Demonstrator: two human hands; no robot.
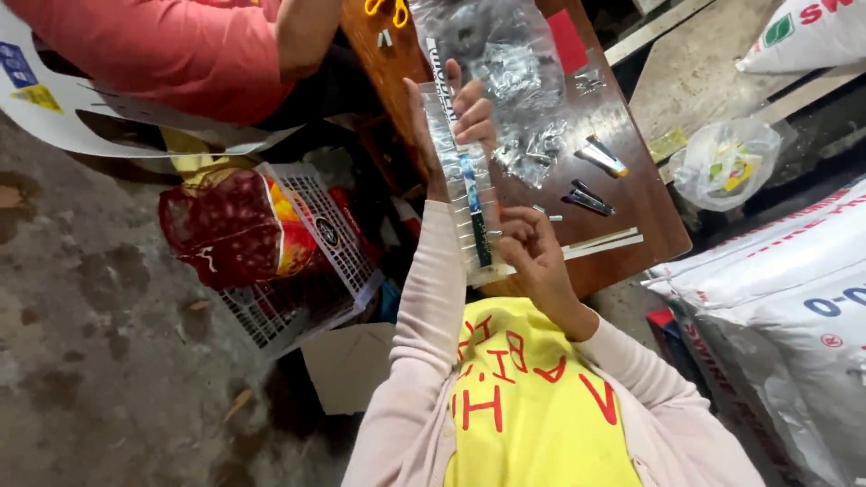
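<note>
I hold a long, narrow clear plastic sleeve point(456, 171) upright in front of me, with a dark pen-like stick point(475, 216) inside it. My left hand point(456, 113) grips the sleeve's upper part, fingers wrapped over its edge. My right hand point(532, 248) pinches the sleeve's lower end, where the stick sits. Both hands hover over the near edge of a brown wooden table point(631, 194).
On the table lie a crumpled clear plastic bag point(505, 63), several small dark and metal pieces point(591, 198), pale strips point(604, 242) and yellow-handled scissors point(386, 9). A person in red point(180, 45) sits at upper left. A white basket point(307, 243), red bag point(225, 225) and white sacks point(785, 289) surround me.
</note>
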